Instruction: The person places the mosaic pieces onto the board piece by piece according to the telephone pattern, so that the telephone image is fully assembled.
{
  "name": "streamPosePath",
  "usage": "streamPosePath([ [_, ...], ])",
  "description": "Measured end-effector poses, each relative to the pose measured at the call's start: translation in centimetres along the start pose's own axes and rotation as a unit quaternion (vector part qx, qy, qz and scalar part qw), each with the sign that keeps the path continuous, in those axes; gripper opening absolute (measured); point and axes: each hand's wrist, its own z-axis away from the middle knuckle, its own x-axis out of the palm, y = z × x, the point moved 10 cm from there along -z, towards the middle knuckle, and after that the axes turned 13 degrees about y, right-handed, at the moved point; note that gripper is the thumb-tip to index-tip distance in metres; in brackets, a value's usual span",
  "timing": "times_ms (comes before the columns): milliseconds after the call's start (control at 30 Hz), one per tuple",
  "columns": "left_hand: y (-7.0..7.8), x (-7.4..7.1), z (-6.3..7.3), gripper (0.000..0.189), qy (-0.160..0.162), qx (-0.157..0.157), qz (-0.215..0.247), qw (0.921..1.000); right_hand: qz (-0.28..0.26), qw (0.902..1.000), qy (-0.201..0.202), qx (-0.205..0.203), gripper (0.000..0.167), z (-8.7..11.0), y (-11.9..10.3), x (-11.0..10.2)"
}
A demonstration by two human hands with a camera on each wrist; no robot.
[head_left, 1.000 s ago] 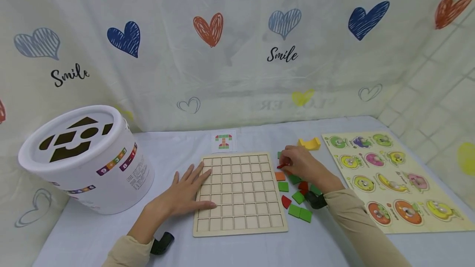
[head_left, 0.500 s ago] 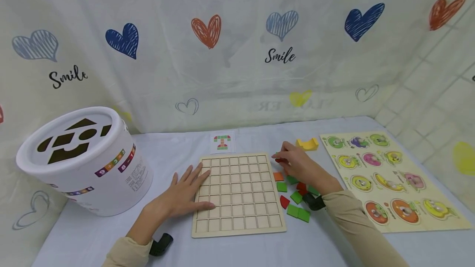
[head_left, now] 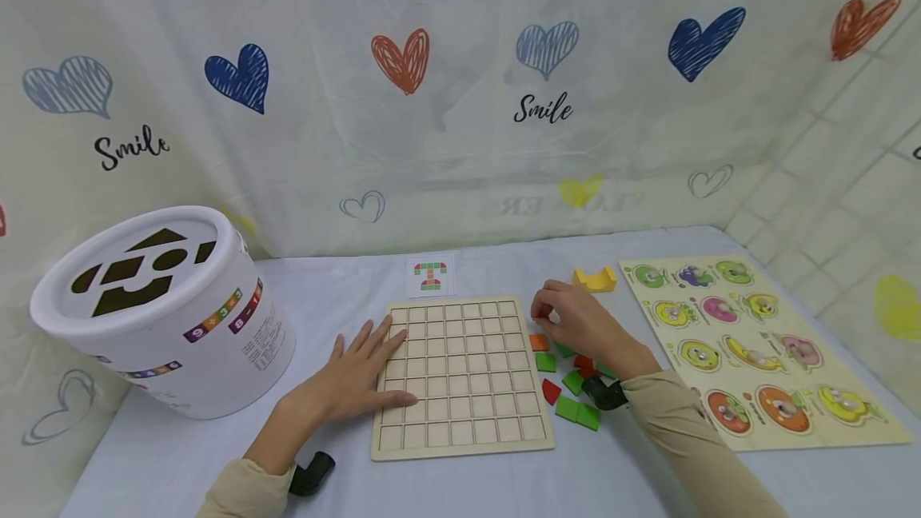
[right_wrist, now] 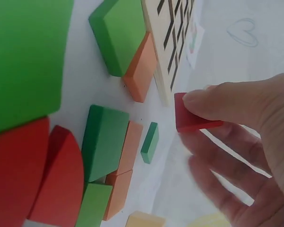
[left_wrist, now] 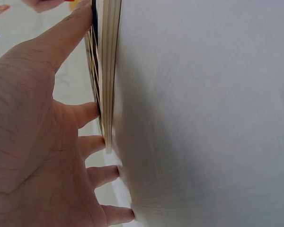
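Note:
A square wooden grid board (head_left: 464, 378) lies flat on the cloth. My left hand (head_left: 352, 382) is spread along its left side. The thumb and some fingertips touch the board, while other fingertips reach the cloth in the left wrist view. Just off the board's upper right corner, my right hand (head_left: 576, 322) pinches a red block (right_wrist: 191, 116) between thumb and fingers, above the table. The head view hides that block behind the fingers. Under and beside this hand lie green blocks (head_left: 567, 408), orange blocks (head_left: 539, 342) and red quarter-round blocks (head_left: 551, 392).
Behind the board lies a small card (head_left: 431, 275) with a T pattern in red, green and orange. A yellow curved block (head_left: 596, 280) is beyond my right hand. At right is a fruit puzzle board (head_left: 763, 354); at left stands a white bucket (head_left: 194, 342) with shaped lid openings.
My right hand has shifted slightly and turned, so the red block, visible at its fingertips earlier, is now out of sight in the head view. My left hand stays in place.

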Motion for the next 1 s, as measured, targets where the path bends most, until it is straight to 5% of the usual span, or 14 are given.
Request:
streamPosePath([
  [300, 0.0, 0.0, -0.1, 0.104, -0.004, -0.004, -0.006, 1.0000, -0.024, 0.9995, 0.019, 0.011, 0.017, -0.1, -0.1, -0.2],
  [667, -0.1, -0.1, 0.1, 0.103, -0.001, -0.001, -0.004, 1.0000, -0.042, 0.9990, -0.017, 0.006, 0.022, 0.1, -0.5, 0.7],
  [1000, 0.2, -0.1, 0.0, 0.103, -0.003, 0.001, -0.002, 1.0000, -0.098, 0.9929, -0.013, 0.066, 0.011, -0.9, -0.4, 1.0],
])
